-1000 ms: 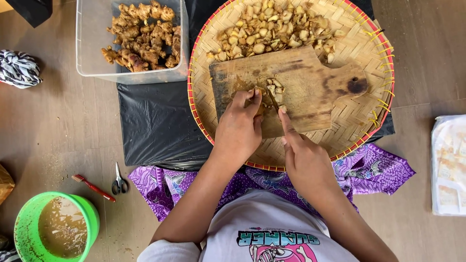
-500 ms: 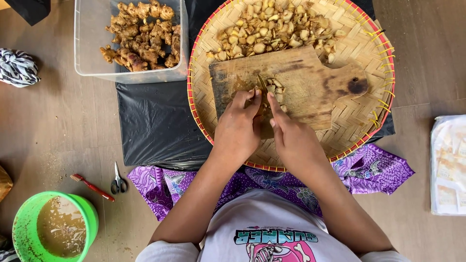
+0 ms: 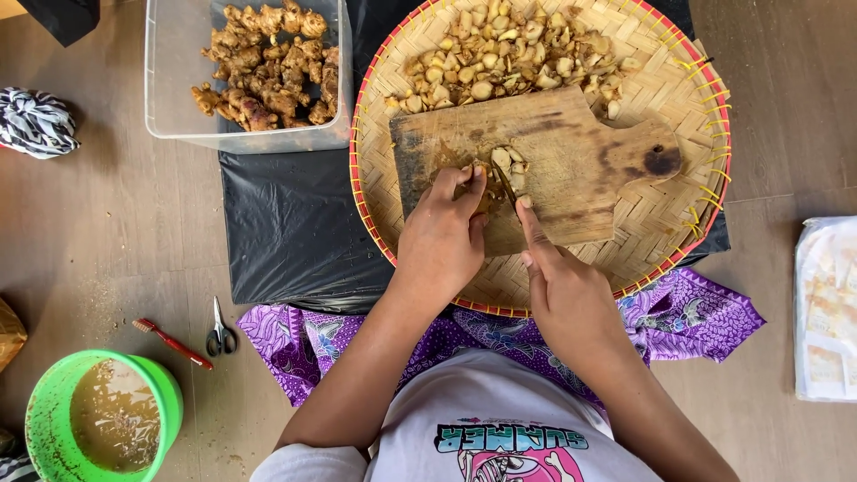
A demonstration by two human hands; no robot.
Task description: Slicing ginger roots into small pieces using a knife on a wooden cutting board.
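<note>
Work surface: a brown wood-grain floor (image 3: 89,232), seen from above, with the person seated on it. A black plastic sheet (image 3: 286,232) is spread on the floor. On the sheet rests a round woven bamboo tray with a red rim (image 3: 678,223), and at the sheet's upper left stands a clear rectangular plastic tub (image 3: 174,98) holding whole knobbly brown ginger roots (image 3: 268,67).

Inside the tray lies a worn wooden cutting board with a handle hole (image 3: 589,170). A heap of pale cut ginger pieces (image 3: 509,54) occupies the tray's far side, just beyond the board.

The left hand (image 3: 442,241) is curled, fingertips pressed down on a small ginger piece (image 3: 488,192) on the board. The right hand (image 3: 567,295) is closed around a knife handle, forefinger stretched along the top; the narrow knife blade (image 3: 505,183) stands just beside the left fingertips. A few fresh slices (image 3: 509,162) lie on the board, touching the blade's far side.

A purple patterned cloth (image 3: 696,317) covers the person's lap under the tray's near rim.

Floor, lower left: a bright green plastic bucket of murky brown water (image 3: 103,419), a red-handled brush (image 3: 174,344), small scissors (image 3: 220,335). Upper left: a black-and-white striped fabric bundle (image 3: 36,123). Right edge: a clear plastic packet with pale contents (image 3: 826,308).
</note>
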